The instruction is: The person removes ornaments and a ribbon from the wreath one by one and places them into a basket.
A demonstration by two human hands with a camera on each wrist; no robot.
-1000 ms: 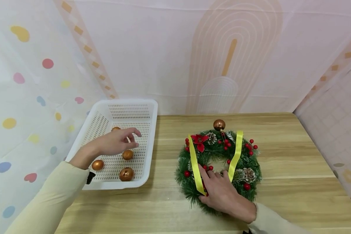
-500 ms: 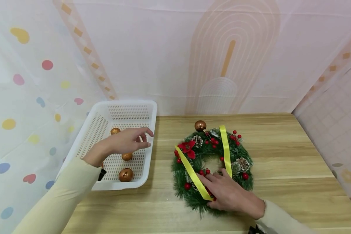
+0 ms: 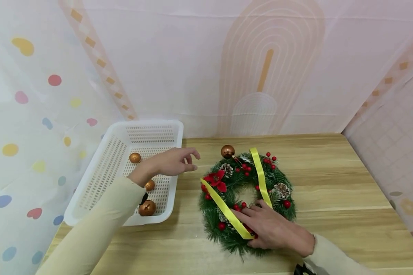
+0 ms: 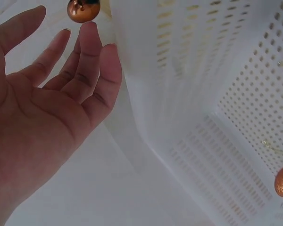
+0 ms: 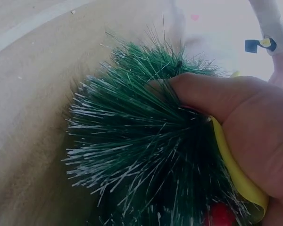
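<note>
A green Christmas wreath [image 3: 220,238] lies on the wooden table, dressed with red berries, pine cones and a red poinsettia [image 3: 216,180]. Two yellow ribbon tails [image 3: 227,212] run across it. My right hand [image 3: 272,229] grips the wreath's near side where the ribbons meet; in the right wrist view its thumb [image 5: 203,94] presses into the green needles. At the far edge of the wreath hangs a shiny copper bauble [image 3: 228,151]. My left hand [image 3: 173,162] holds nothing, its fingers loosely bent just past the basket's right rim, left of the wreath.
A white perforated plastic basket [image 3: 177,131] stands at the left of the table. Inside it are a glittery bauble [image 3: 135,157] and a shiny one [image 3: 147,208], with another partly behind my left arm. A patterned cloth backdrop [image 3: 179,68] hangs behind the table.
My left hand has moved right, from over the basket to beyond its rim. With my right hand on it, the wreath has turned counterclockwise and shifted left, carrying the copper bauble leftward.
</note>
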